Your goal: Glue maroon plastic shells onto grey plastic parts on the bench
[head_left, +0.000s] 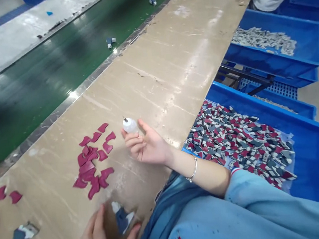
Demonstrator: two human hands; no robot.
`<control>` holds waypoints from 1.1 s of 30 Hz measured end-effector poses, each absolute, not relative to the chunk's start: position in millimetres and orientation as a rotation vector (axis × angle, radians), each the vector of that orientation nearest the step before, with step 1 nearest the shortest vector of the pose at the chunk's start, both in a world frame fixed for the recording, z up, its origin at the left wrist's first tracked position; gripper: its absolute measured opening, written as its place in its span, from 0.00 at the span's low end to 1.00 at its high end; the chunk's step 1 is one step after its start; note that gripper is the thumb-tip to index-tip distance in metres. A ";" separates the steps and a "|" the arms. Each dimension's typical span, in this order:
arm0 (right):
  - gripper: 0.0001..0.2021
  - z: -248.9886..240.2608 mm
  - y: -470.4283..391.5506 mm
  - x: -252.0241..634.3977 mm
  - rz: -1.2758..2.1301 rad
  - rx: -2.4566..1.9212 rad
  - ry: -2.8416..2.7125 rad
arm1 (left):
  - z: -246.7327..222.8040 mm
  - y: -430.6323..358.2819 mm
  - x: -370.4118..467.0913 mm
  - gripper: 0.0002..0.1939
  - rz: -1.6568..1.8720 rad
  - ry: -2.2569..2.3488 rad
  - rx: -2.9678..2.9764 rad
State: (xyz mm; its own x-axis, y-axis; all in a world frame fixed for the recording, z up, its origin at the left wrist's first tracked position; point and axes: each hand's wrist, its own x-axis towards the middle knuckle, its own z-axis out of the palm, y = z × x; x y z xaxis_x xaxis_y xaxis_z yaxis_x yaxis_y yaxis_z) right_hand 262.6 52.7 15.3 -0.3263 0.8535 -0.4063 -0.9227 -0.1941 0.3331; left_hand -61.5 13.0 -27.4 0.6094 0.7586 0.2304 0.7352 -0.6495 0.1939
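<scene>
Left hand (99,235) is curving wide around a blue-and-white piece (121,219) at 7 o'clock, right hand (146,146) is gripping a needle-tipped bottle (130,126), maroon cutouts (86,168) lying at its 8.

Bright, cool overhead light leaves whitish glare along the tan tabletop (154,74) and glints on the metal edging (73,94). The lower hand (103,237) is motion-blurred, with soft shadow beside it; the green conveyor belt (41,71) shows dark, smeary reflections. Wide-angle stretching marks the edges.
</scene>
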 end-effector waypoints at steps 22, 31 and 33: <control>0.22 -24.0 -11.4 207.3 0.633 -1.254 -1.279 | -6.7 -17.9 10.5 0.12 0.916 1.588 1.555; 0.18 -22.7 -12.9 208.6 0.487 -1.280 -1.381 | -10.6 -19.9 9.9 0.11 0.957 1.506 1.562; 0.17 -22.8 -12.8 208.6 0.458 -1.264 -1.408 | -11.0 -19.4 9.8 0.12 0.960 1.505 1.561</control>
